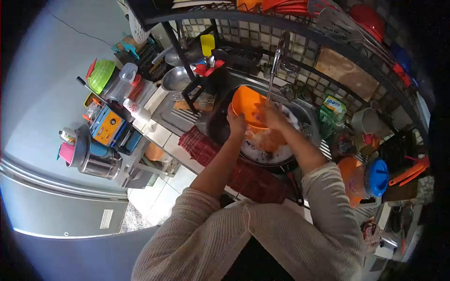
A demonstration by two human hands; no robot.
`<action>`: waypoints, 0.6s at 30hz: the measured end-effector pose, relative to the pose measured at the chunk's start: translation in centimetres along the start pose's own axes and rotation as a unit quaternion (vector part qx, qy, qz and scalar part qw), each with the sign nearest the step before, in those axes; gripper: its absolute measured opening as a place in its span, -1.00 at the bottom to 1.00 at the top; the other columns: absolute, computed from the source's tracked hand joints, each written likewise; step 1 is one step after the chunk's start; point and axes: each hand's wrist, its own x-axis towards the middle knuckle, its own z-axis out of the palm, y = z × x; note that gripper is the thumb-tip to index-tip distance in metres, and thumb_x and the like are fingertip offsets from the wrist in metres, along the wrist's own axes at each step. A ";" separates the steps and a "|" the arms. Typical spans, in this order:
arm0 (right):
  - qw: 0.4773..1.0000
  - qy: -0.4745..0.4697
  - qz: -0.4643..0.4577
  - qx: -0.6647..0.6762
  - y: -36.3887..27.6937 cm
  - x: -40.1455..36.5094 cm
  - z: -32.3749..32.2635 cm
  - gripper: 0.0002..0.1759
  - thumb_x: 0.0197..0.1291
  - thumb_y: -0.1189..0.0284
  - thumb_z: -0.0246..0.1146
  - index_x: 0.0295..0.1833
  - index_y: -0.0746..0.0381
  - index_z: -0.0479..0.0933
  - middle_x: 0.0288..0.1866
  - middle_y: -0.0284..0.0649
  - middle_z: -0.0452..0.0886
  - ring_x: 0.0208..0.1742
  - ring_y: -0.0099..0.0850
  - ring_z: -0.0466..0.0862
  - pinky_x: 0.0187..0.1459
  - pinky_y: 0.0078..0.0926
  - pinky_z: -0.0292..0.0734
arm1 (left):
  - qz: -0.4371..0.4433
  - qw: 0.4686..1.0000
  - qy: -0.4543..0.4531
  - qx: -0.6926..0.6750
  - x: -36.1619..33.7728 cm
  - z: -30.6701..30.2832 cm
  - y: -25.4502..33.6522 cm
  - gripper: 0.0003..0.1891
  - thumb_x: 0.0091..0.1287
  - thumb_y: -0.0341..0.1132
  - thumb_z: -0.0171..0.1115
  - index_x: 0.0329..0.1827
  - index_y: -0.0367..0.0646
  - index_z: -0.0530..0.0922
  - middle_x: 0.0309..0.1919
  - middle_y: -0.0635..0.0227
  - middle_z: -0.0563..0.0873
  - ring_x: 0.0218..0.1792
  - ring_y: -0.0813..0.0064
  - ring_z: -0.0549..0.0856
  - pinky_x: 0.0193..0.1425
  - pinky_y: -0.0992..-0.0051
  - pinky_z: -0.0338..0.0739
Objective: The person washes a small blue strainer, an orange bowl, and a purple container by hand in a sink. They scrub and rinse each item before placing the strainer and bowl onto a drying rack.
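Observation:
An orange plastic bowl (247,99) is held tilted over the sink, its inside turned partly toward me. My left hand (236,122) grips its near left side. On the right, my right hand (273,116) is closed at the bowl's rim, with its fingertips partly hidden and a little blurred. The chrome faucet (280,49) stands just behind, and a thin stream comes down beside my right hand. Below the bowl, a round basin (269,164) in the sink holds sudsy water, with something orange showing through the foam (283,153).
A red cloth (201,146) lies along the sink's front edge. Metal bowls (177,79) and a black utensil holder (211,77) stand left. A green bag (333,108) and a blue-lidded container (376,178) are right. A black rack (225,18) spans above.

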 end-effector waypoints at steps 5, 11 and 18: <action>0.974 0.050 0.135 0.173 1.3 -0.7 0.8 -0.39 0.17 0.20 0.24 0.32 0.10 0.30 0.49 -0.11 0.02 0.48 -0.12 0.07 0.33 -0.13 0.20 | 0.122 0.990 -0.026 0.067 -0.3 2.3 1.0 -0.47 0.08 -0.66 -0.08 0.21 -0.32 0.34 0.07 0.23 0.51 0.14 0.35 0.48 0.25 0.44 0.35; 0.708 0.081 0.310 0.629 6.8 0.3 7.0 -0.49 0.23 0.29 0.19 0.28 0.15 0.31 0.15 -0.22 0.46 0.11 -0.24 0.52 0.12 -0.27 0.47 | 0.095 0.990 -0.052 -0.093 -1.7 4.5 1.6 -0.48 0.17 -0.67 -0.10 0.27 -0.27 0.25 0.12 0.22 0.46 0.15 0.35 0.48 0.28 0.42 0.33; 0.594 0.026 0.355 0.722 2.3 -1.4 1.5 -0.65 0.24 0.37 0.13 0.12 0.26 0.40 -0.07 -0.27 0.58 -0.13 -0.37 0.64 -0.15 -0.22 0.62 | -0.026 0.965 -0.035 -0.260 1.7 2.8 -1.5 -0.59 0.32 -0.52 0.01 0.24 -0.14 0.29 0.12 0.26 0.51 0.08 0.30 0.57 0.07 0.30 0.55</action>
